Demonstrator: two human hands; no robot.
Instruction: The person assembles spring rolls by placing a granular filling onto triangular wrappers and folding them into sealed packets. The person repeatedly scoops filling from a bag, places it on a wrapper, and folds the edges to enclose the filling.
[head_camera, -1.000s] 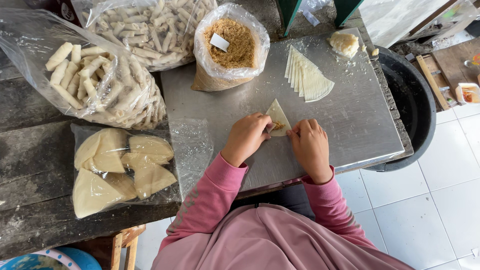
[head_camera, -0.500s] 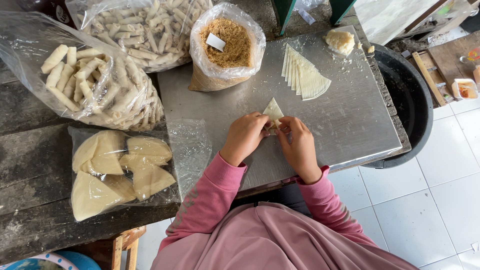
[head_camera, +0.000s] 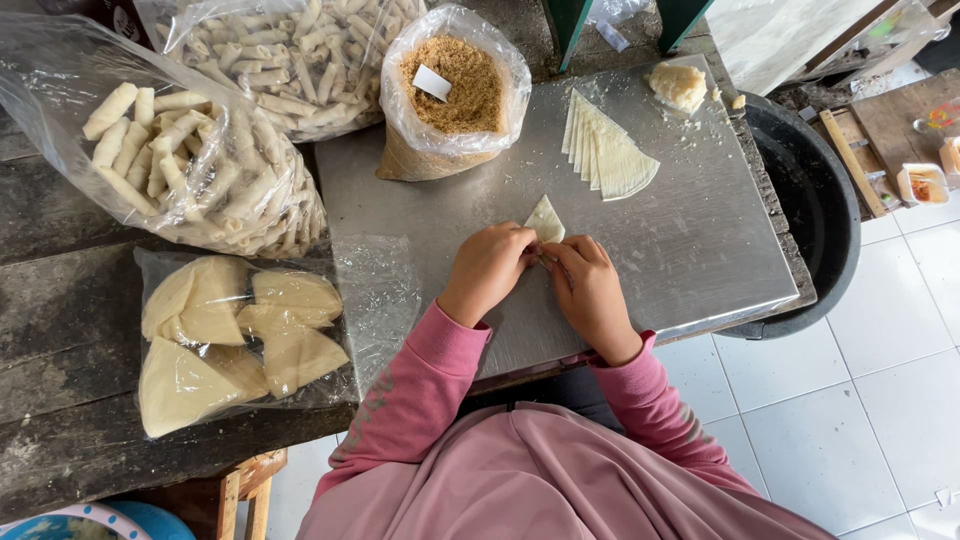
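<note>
— Hands first: what are they doing in the head view?

— Both are pinched narrow on one thin wrapper sheet (head_camera: 546, 220). The left hand (head_camera: 487, 270) and right hand (head_camera: 590, 290) meet fingertip to fingertip at its lower edge, and its pale point sticks out toward 12 o'clock. It lies on the metal sheet (head_camera: 700, 240), near the middle.

— And around them?

— At 1 o'clock from the hands, a fanned stack of wrappers (head_camera: 605, 150); further that way, a dough lump (head_camera: 678, 85). At 11 o'clock stands an open bag of brown crumbs (head_camera: 455, 95). At 9 to 10 o'clock, bags of rolled sticks (head_camera: 190, 165). At 8 o'clock, a bag of folded triangles (head_camera: 235, 335). At 3 o'clock, a black tub (head_camera: 820, 200).
</note>
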